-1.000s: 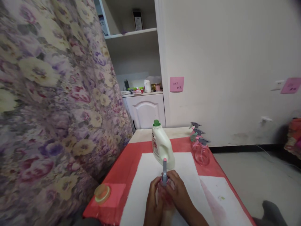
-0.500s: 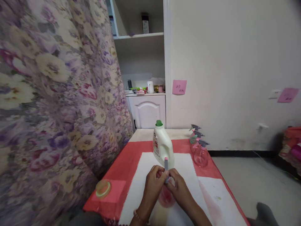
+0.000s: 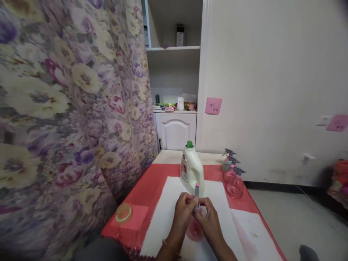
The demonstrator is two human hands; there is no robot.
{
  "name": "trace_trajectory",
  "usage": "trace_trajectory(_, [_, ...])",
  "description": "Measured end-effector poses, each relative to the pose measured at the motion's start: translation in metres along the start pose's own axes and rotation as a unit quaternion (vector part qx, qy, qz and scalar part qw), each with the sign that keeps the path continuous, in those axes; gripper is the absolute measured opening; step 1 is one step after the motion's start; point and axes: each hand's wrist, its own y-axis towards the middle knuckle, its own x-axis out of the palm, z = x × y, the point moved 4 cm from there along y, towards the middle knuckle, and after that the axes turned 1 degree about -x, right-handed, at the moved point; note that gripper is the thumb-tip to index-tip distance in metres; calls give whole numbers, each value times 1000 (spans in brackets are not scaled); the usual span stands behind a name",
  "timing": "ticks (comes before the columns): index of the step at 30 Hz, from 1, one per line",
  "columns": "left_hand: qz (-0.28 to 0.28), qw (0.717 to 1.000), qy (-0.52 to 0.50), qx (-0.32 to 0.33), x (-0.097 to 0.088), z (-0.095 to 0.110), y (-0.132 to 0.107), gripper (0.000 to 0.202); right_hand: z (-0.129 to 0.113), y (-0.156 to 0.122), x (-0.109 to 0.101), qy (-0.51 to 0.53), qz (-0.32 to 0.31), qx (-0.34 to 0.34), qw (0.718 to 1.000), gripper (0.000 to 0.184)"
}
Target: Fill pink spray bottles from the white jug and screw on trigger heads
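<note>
My left hand (image 3: 185,210) and my right hand (image 3: 209,215) meet at the middle of the table, fingers closed around a spray head (image 3: 197,192). It is grey with a pink nozzle tip pointing away from me. Below it stands a clear pink bottle (image 3: 194,232), partly hidden by my hands; whether the head is seated on its neck I cannot make out. Just beyond stands a pale green jug (image 3: 194,166) with a handle, a red-printed label and a green neck opening, close to the nozzle.
Several pink spray bottles (image 3: 235,187) with grey triggers stand along the right edge. A round yellowish lid (image 3: 124,213) lies on a pink sheet at left. White paper (image 3: 160,214) covers part of the red cloth (image 3: 141,185). A floral curtain (image 3: 81,127) hangs along the left.
The view has shifted slightly, so everything appears a little further right and lower. Both hands keep hold of the spray head; the jug and bottles stay where they were.
</note>
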Motion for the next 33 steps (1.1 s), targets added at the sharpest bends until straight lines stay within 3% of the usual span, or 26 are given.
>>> trace_trajectory(5, [18, 1000, 0, 6, 1, -2, -1, 25, -6, 1, 1, 80, -52, -26, 995, 28])
trace_trajectory(10, [26, 1000, 5, 12, 2, 1, -2, 25, 4, 3, 1, 60, 15, 15, 998, 13])
trace_trajectory(13, [31, 999, 9, 16, 1, 2, -3, 25, 5, 1, 2, 53, 42, 18, 998, 17])
trace_trajectory(16, [29, 999, 9, 19, 0, 1, -3, 25, -1, 1, 1, 72, 12, -11, 997, 26])
trace_trajectory(19, [24, 999, 7, 22, -1, -1, -3, 26, -2, 2, 0, 85, -14, -28, 996, 25])
trace_trajectory(23, [22, 999, 15, 23, -1, -1, -3, 28, 5, 2, 1, 64, 44, 0, 997, 11])
trace_trajectory(25, [24, 999, 21, 23, -1, 1, -4, 28, 6, 0, 2, 59, 65, 8, 996, 14])
trace_trajectory(29, [25, 999, 26, 20, 0, 2, -4, 29, -2, -2, 5, 84, 17, -13, 996, 28])
trace_trajectory(33, [23, 999, 26, 19, 1, 2, -4, 29, -1, -1, 5, 77, 24, -4, 997, 18])
